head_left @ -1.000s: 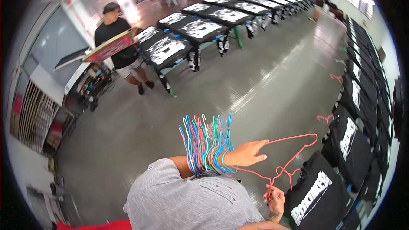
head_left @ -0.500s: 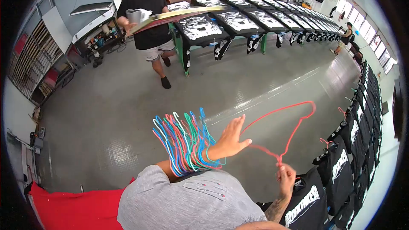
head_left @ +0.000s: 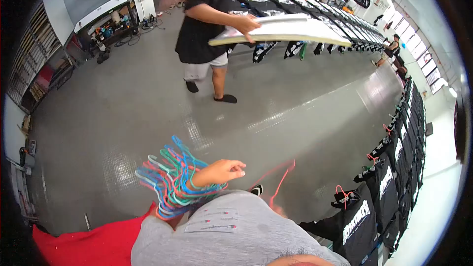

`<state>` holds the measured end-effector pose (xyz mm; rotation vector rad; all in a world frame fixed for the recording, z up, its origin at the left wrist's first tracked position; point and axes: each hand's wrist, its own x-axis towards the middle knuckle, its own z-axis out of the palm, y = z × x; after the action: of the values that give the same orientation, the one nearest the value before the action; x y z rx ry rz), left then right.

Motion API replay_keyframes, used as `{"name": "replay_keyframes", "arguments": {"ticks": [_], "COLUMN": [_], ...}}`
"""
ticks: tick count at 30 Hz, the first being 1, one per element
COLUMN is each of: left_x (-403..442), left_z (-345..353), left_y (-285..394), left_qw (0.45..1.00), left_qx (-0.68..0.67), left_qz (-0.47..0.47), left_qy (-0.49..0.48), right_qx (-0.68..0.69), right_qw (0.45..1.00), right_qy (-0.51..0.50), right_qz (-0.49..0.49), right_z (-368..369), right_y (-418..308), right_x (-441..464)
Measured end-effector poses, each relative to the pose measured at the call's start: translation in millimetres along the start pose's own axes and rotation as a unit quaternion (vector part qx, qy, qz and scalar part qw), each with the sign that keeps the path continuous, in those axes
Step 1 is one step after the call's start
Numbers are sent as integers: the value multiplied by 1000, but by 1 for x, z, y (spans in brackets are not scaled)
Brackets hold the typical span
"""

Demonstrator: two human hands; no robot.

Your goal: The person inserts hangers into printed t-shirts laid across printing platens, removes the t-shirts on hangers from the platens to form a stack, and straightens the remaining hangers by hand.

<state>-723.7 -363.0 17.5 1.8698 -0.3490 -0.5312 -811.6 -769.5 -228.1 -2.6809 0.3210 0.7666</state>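
Left of the left hand (head_left: 224,171), a red cloth (head_left: 88,244) is lying near the body. Closer in, coloured hangers (head_left: 172,194) are ringing the left wrist. Beyond the hand, a co-worker (head_left: 198,34) is holding a flat frame (head_left: 290,30). The left hand is grasping nothing, its fingers bending loosely. Just right of it, a blurred red hanger (head_left: 278,187) is slanting down toward the right hand (head_left: 280,211), which the grey shirt (head_left: 246,221) is mostly hiding; I cannot tell whether it is gripping. Further right, black shirts (head_left: 357,221) are stretching away in a row.
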Motion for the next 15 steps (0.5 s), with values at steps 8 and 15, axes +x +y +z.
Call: {"name": "replay_keyframes", "arguments": {"ticks": [8,15], "left_x": [-60,-78], "left_z": [-3,35], "left_y": [-60,-33], "left_qw": [992,994], "left_qx": [-84,-87], "left_qz": [-39,-6], "left_qy": [86,63], "right_qx": [93,345], "right_qw": [967,918], "right_qy": [44,22], "right_qz": [-232,-196], "right_z": [20,-118], "right_y": [-20,-58], "right_x": [-33,-21]}}
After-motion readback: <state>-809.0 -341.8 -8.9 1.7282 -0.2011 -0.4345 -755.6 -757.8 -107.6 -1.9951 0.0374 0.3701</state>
